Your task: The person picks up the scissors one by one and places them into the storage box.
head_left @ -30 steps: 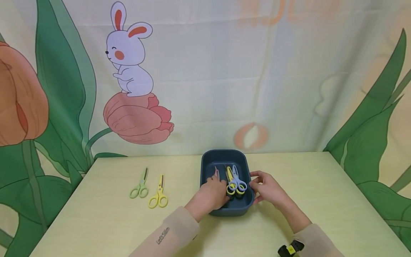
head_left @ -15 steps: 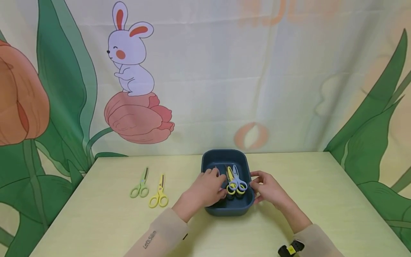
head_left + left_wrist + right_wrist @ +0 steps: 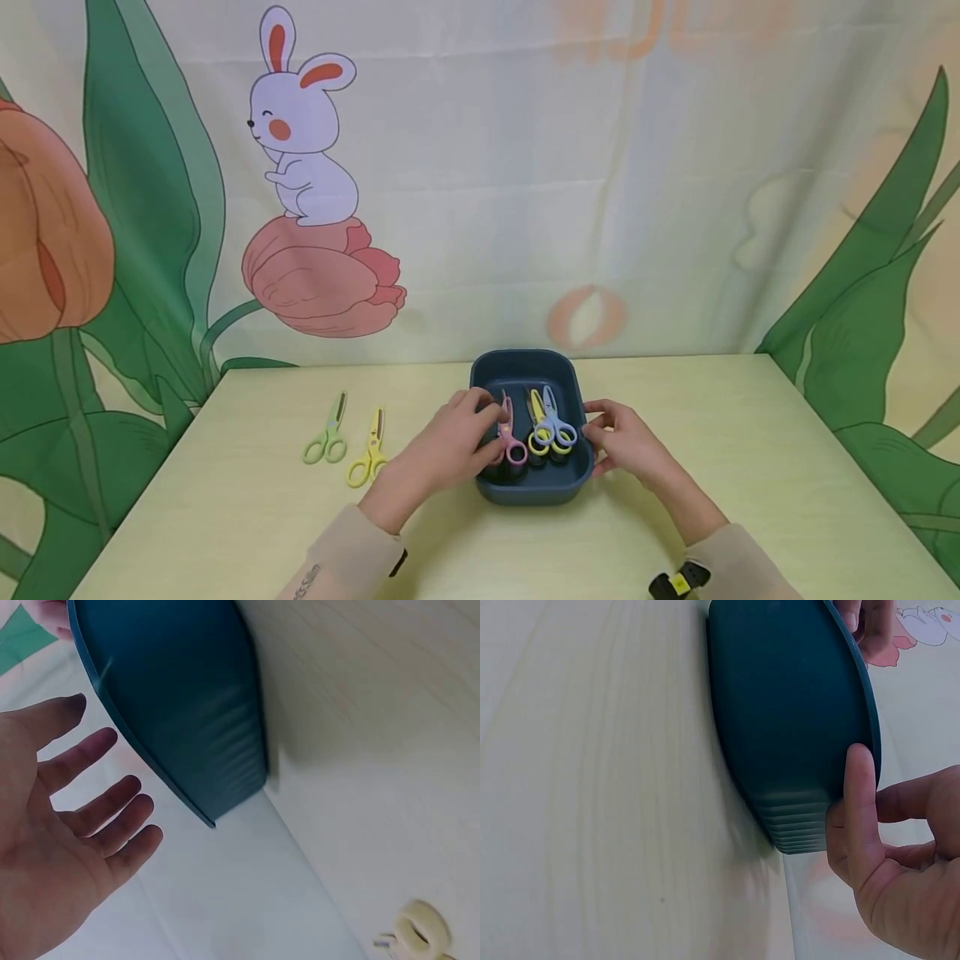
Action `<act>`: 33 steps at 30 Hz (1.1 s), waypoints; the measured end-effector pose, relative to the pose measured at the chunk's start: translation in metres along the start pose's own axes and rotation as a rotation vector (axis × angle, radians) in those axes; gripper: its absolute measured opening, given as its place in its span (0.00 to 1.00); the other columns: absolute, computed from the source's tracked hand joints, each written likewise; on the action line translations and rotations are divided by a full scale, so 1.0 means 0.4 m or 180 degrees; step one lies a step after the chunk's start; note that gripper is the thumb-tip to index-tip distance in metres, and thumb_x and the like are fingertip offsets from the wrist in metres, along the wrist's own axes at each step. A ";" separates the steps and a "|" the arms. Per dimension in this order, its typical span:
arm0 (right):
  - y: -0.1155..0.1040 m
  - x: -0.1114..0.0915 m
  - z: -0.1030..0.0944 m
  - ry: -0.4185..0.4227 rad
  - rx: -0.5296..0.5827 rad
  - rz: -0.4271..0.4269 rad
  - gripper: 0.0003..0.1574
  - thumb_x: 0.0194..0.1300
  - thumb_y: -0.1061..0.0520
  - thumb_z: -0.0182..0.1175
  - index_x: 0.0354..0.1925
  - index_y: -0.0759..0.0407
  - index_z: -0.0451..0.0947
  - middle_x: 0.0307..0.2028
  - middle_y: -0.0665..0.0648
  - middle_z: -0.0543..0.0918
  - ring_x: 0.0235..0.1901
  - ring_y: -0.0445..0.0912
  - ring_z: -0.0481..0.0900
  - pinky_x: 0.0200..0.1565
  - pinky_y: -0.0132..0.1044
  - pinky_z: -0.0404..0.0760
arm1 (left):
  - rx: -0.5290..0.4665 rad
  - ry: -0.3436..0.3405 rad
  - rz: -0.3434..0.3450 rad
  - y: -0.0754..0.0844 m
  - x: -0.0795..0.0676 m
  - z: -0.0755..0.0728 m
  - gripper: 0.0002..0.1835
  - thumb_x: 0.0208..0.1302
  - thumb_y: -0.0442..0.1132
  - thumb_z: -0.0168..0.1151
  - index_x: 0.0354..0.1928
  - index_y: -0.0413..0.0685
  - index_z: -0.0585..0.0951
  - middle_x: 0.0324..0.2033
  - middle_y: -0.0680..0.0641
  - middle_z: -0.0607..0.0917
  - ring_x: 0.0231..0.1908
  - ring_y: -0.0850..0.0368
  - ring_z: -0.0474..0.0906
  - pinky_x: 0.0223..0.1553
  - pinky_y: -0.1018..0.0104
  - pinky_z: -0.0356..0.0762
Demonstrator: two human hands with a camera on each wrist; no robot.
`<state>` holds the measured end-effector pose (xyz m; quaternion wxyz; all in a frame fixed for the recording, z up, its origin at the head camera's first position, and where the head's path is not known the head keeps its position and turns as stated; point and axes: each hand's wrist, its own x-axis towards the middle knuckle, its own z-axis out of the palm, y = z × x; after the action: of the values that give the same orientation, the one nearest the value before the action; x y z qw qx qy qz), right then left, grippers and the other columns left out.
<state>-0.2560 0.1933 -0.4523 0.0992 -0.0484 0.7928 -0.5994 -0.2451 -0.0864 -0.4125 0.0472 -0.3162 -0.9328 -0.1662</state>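
Ideally, the left hand (image 3: 450,437) — empty, fingers loosely spread at the left rim of the blue bin (image 3: 536,495) — should lift clear without nudging the pink scissors (image 3: 507,431) inside; the right hand (image 3: 628,437), gripping the opposite wall, can steady it on the desk (image 3: 750,442).

Dark blue bin with scissors, upright on our counter.
We see a deep, open-topped bin (image 3: 534,495) with rounded corners, near the back edge of the counter (image 3: 225,533). Inside lie pink scissors (image 3: 507,427) to the left and, just apart to the right, blue scissors (image 3: 553,423) overlapping yellow-handled scissors (image 3: 536,403), tips pointing away from us (dark rings show beneath, too covered for us to count). Left of the bin, apart from it, green scissors (image 3: 327,435) and light yellow scissors (image 3: 372,448) lie flat side by side, tips likewise away.
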 end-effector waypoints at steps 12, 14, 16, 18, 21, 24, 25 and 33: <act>0.003 0.002 -0.002 0.0021 0.0019 0.0038 0.29 0.73 0.66 0.52 0.69 0.75 0.63 0.42 0.66 0.76 0.30 0.50 0.81 0.26 0.43 0.87 | -0.0218 0.0264 -0.0210 -0.068 -0.057 -0.023 0.14 0.71 0.41 0.66 0.54 0.43 0.82 0.53 0.43 0.77 0.57 0.44 0.72 0.60 0.50 0.74; 0.004 0.002 -0.003 0.0000 0.0018 0.0006 0.29 0.73 0.66 0.52 0.69 0.76 0.63 0.42 0.67 0.76 0.30 0.50 0.81 0.25 0.44 0.87 | -0.0181 0.0303 -0.0262 -0.078 -0.068 -0.027 0.14 0.71 0.40 0.67 0.54 0.42 0.82 0.52 0.42 0.78 0.56 0.43 0.73 0.59 0.49 0.74; 0.003 0.001 -0.003 -0.0015 0.0020 -0.0026 0.29 0.73 0.66 0.52 0.69 0.76 0.62 0.42 0.67 0.76 0.30 0.50 0.81 0.25 0.44 0.87 | -0.0157 0.0326 -0.0320 -0.089 -0.077 -0.029 0.14 0.71 0.39 0.67 0.54 0.40 0.81 0.51 0.41 0.78 0.55 0.42 0.74 0.58 0.49 0.75; 0.003 0.002 -0.003 -0.0026 0.0015 -0.0043 0.29 0.73 0.66 0.52 0.69 0.77 0.62 0.42 0.67 0.76 0.30 0.50 0.81 0.25 0.44 0.87 | -0.0146 0.0319 -0.0406 -0.100 -0.087 -0.030 0.14 0.70 0.39 0.67 0.54 0.40 0.81 0.51 0.40 0.78 0.54 0.41 0.74 0.57 0.48 0.75; 0.003 0.004 -0.004 -0.0017 0.0018 -0.0027 0.29 0.73 0.66 0.52 0.69 0.76 0.63 0.42 0.67 0.76 0.30 0.49 0.81 0.25 0.43 0.87 | -0.0066 0.0292 -0.0580 -0.117 -0.099 -0.030 0.15 0.70 0.39 0.67 0.54 0.39 0.81 0.51 0.39 0.77 0.53 0.40 0.75 0.54 0.46 0.76; 0.004 0.006 -0.004 0.0000 0.0018 -0.0005 0.29 0.73 0.66 0.52 0.69 0.76 0.63 0.41 0.66 0.76 0.30 0.50 0.81 0.25 0.43 0.86 | 0.0054 0.0229 -0.0758 -0.134 -0.112 -0.028 0.17 0.71 0.41 0.67 0.56 0.39 0.79 0.52 0.37 0.76 0.53 0.38 0.74 0.52 0.44 0.77; 0.004 0.006 -0.004 -0.0002 0.0015 -0.0005 0.29 0.73 0.66 0.52 0.68 0.76 0.63 0.41 0.66 0.76 0.30 0.50 0.81 0.25 0.43 0.86 | 0.0095 0.0207 -0.0804 -0.140 -0.116 -0.028 0.18 0.71 0.41 0.66 0.57 0.39 0.79 0.53 0.36 0.76 0.53 0.38 0.74 0.52 0.43 0.77; 0.006 0.008 -0.005 0.0011 0.0005 -0.0001 0.29 0.73 0.66 0.53 0.68 0.76 0.63 0.41 0.67 0.76 0.30 0.51 0.81 0.25 0.44 0.86 | 0.0138 -0.0125 -0.1210 -0.170 -0.149 -0.037 0.25 0.69 0.41 0.69 0.61 0.34 0.76 0.54 0.33 0.74 0.55 0.34 0.72 0.51 0.39 0.76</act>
<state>-0.2593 0.1953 -0.4545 0.0978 -0.0475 0.7925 -0.6001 -0.2391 -0.1765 -0.4293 0.0035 -0.1365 -0.9798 -0.1459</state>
